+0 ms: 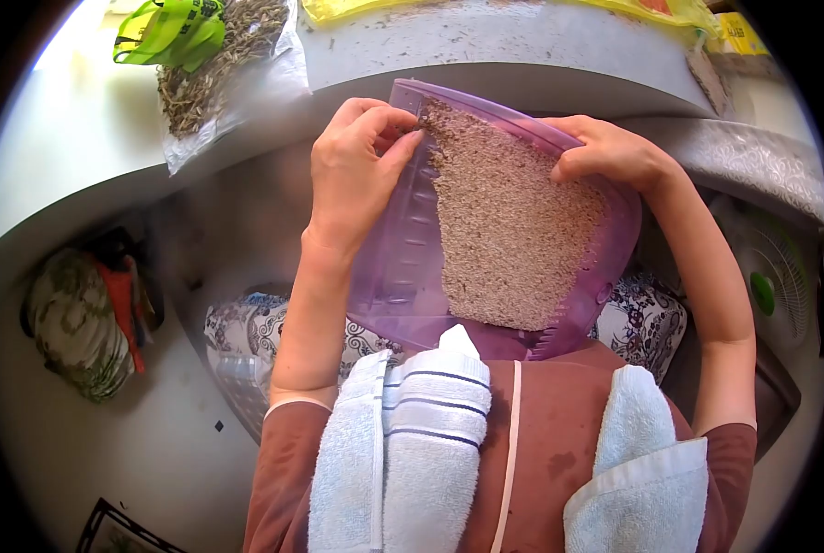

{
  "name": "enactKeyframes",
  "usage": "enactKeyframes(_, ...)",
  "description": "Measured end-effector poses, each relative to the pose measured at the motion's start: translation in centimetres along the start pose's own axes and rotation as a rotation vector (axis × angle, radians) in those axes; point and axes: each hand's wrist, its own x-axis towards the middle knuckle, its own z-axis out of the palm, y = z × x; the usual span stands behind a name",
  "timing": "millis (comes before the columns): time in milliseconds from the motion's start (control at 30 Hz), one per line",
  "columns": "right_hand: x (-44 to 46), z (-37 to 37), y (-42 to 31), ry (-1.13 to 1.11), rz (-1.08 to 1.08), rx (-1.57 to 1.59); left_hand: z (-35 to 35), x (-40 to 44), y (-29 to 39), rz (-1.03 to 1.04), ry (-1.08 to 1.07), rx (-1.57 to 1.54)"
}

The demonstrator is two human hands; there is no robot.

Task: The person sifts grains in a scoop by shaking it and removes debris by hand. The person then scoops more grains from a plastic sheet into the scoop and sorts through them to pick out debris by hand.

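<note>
A purple plastic tray (395, 263) rests tilted over my lap, against my body. Small tan grains (513, 230) cover its middle and right part, while its left side shows bare ridged plastic. My right hand (610, 152) grips the tray's upper right rim, thumb inside over the grains. At the upper left corner, my left hand (361, 161) has its thumb and forefinger pinched together beside the edge of the grains; what is between the fingertips is too small to make out.
A pale table (384, 51) curves ahead, with a clear bag of brown dried pieces (200, 92) and a green bag (172, 32) at left. Yellow plastic (366, 7) lies along the back. A fan (767, 276) stands right; a camouflage-patterned bundle (80, 323) sits lower left.
</note>
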Motion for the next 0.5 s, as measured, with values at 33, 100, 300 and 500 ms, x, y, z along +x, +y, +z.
enactKeyframes(33,0.0,-0.1,0.0,0.002,-0.005,-0.006,-0.1,-0.2,-0.3,0.023,0.002,0.006)
enactKeyframes(100,0.0,-0.1,0.1,0.007,-0.01,-0.002,-0.4,-0.7,-0.6,0.036,0.005,-0.019)
enactKeyframes(300,0.1,0.4,-0.5,0.006,-0.012,0.001,0.2,-0.8,0.0,0.053,0.083,-0.014)
enactKeyframes(500,0.1,0.5,-0.5,0.022,-0.006,0.006,1.1,-0.4,-0.4,0.126,0.131,0.143)
